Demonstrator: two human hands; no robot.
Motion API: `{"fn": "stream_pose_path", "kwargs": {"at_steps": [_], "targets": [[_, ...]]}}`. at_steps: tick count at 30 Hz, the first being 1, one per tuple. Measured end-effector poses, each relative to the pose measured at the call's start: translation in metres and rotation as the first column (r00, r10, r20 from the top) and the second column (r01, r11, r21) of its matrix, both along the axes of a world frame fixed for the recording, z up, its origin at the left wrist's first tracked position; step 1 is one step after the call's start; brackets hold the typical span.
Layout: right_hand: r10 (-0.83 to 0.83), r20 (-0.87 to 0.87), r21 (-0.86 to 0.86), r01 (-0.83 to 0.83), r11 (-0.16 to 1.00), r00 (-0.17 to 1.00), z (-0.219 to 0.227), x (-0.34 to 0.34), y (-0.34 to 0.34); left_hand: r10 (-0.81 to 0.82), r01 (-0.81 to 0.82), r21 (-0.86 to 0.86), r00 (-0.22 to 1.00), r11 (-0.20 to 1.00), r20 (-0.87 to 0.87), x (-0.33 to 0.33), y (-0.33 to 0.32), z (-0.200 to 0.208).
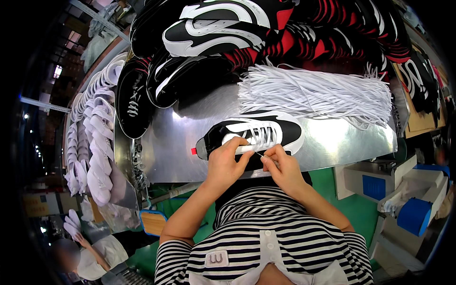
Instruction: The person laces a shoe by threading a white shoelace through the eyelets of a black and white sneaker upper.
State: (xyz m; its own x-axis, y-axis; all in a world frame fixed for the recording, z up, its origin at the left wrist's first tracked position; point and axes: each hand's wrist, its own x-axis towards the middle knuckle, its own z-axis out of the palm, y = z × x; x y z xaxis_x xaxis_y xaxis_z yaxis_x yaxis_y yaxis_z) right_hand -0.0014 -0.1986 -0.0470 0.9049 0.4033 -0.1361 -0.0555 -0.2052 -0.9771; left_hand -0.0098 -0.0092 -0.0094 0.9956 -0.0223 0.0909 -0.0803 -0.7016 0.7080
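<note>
The right hand (284,171) is pinching a lace (259,154); the left hand (224,164), fingers narrowly parted, is resting on the shoe (290,134) by the tabletop's (342,142) near edge. Lacing is apparently occurring, probably requiring pulling through next.

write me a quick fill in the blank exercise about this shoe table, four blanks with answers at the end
The black-and-white lace-up sneaker points its toe toward the picture's ____ side.
The small rectangular tab at its heel is coloured ____.
The person's bare left hand and bare right hand are close to the sneaker's flat lacing, coloured ____.
Rows of stacked curved white pieces line the picture's ____ side.

Missing words: right; red; white; left.
</note>
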Motion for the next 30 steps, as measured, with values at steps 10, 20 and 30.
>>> {"fn": "stream_pose_path", "kwargs": {"at_steps": [10, 20, 30], "targets": [[0.028, -0.074, -0.096, -0.035, 0.995, 0.997, -0.003, 0.015, 0.02, -0.17, 0.163, 0.089, 0.983, 0.983, 0.075, -0.01, -0.003, -0.005], [-0.174, -0.03, 0.115, 0.177, 0.978, 0.984, 0.022, 0.048, -0.03, -0.18, 0.166, -0.08, 0.959, 0.983, -0.217, -0.003, 0.001, 0.007], [-0.271, -0.104, 0.256, 0.289, 0.923, 0.957, -0.023, 0.065, -0.013, -0.363, 0.406, -0.055, 0.74, 0.912, -0.566, 0.006, 0.038, 0.027]]}}
